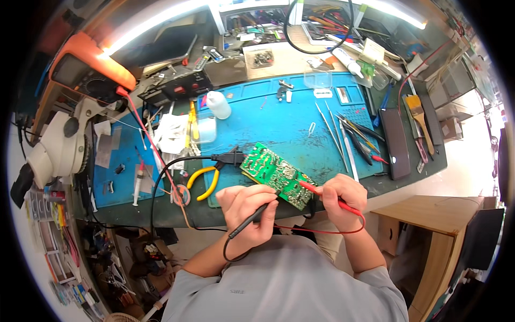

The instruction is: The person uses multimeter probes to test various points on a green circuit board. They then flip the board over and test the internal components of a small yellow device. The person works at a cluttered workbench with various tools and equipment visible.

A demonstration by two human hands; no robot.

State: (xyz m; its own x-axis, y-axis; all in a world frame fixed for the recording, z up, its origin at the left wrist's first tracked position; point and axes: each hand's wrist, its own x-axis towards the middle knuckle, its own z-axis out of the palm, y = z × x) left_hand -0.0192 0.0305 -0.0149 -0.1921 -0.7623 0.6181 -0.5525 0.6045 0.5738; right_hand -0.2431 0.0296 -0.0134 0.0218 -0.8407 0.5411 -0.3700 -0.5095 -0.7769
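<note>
A green circuit board (272,173) lies at an angle near the bench's front edge, its solder-dotted side up. My left hand (244,209) is closed around a black multimeter probe (247,221), beside the board's lower edge; that probe's tip is hidden by my fingers. From the right, my right hand (344,198) grips a red multimeter probe (307,186), which points at the board's right half. Whether its tip touches the solder I cannot tell. A black power plug (229,158) with a thick cable sits against the board's left end.
Yellow-handled pliers (207,183) lie left of the board on the blue mat (249,121). An orange multimeter (91,67) stands at the far left, a red lead running from it. Tweezers (332,131), more pliers (359,140) and a phone (396,142) lie at right. A white bottle (218,105) stands behind.
</note>
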